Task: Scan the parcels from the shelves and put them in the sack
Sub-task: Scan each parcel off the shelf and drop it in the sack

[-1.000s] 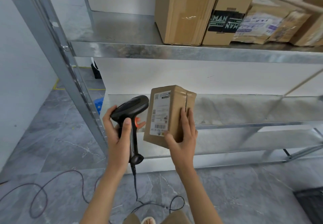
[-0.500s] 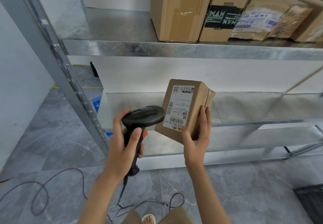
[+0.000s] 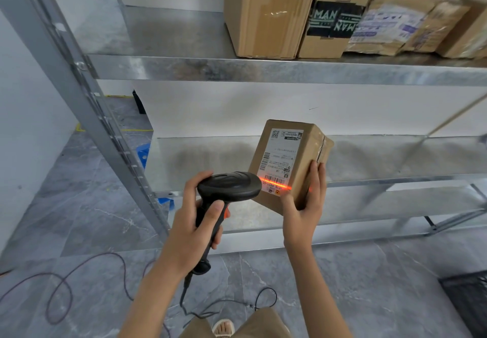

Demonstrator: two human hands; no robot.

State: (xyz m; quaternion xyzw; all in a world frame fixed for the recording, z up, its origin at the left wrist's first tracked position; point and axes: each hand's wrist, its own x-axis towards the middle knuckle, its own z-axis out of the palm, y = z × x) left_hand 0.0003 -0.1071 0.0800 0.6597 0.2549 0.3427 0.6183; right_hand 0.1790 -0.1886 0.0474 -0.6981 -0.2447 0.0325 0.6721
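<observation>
Left hand (image 3: 193, 229) wrapped around scanner (image 3: 228, 187) handle, head pointed right at the parcel (image 3: 290, 163). Right hand (image 3: 303, 208) grips parcel's lower right corner, thumb on the label face, fingers up the side. Parcel held tilted in front of middle shelf (image 3: 395, 158). Red scan line lies across the label's (image 3: 282, 158) lower barcode. More boxes (image 3: 268, 13) on top shelf, far right.

Left hand (image 3: 193, 228) curled round scanner (image 3: 226, 192) grip; right hand (image 3: 303, 206) grips parcel (image 3: 290, 163) from below.
</observation>
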